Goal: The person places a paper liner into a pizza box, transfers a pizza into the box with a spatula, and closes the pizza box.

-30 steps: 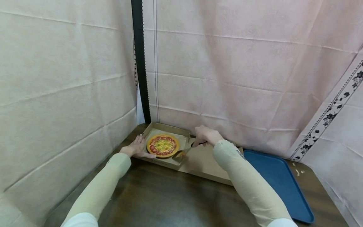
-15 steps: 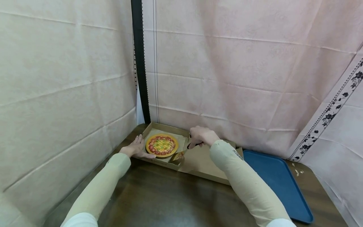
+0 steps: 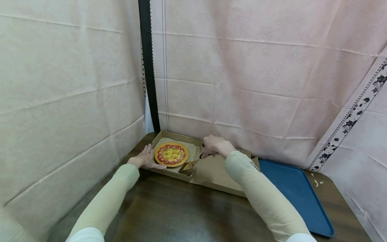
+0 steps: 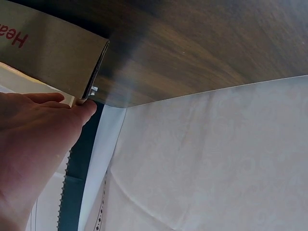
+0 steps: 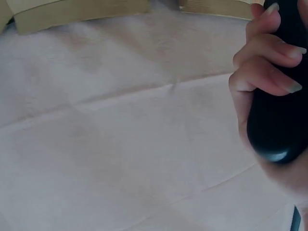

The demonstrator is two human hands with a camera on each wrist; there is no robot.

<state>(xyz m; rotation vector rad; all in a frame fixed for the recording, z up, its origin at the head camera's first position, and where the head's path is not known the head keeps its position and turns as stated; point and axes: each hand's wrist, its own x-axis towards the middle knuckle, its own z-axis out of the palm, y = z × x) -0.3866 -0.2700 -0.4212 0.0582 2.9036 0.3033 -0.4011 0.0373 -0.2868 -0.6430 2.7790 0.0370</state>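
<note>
A round pizza [image 3: 171, 154] lies on paper inside an open cardboard pizza box [image 3: 181, 137]. My left hand [image 3: 146, 158] rests at the box's front left corner, its fingers mostly straight along the left side and its thumb toward the pizza. In the left wrist view, fingertips reach over the edge of the box [image 4: 57, 53]. My right hand [image 3: 216, 146] grips the black handle [image 5: 279, 115] of a pizza server, fingers curled round it. Its blade points down left at a small pizza slice [image 3: 188, 165], tilted beside the round pizza near the box's front right corner.
The box lid [image 3: 214, 169] lies folded out to the right under my right forearm. A blue tray [image 3: 290, 188] stands to the right of it on the dark wooden table [image 3: 181, 208]. Cloth curtains [image 3: 242, 84] hang close behind and to the left.
My right hand has moved left with the pizza server, and the slice has shifted left with the blade. The round pizza has slid slightly left. My left hand has stayed in place.
</note>
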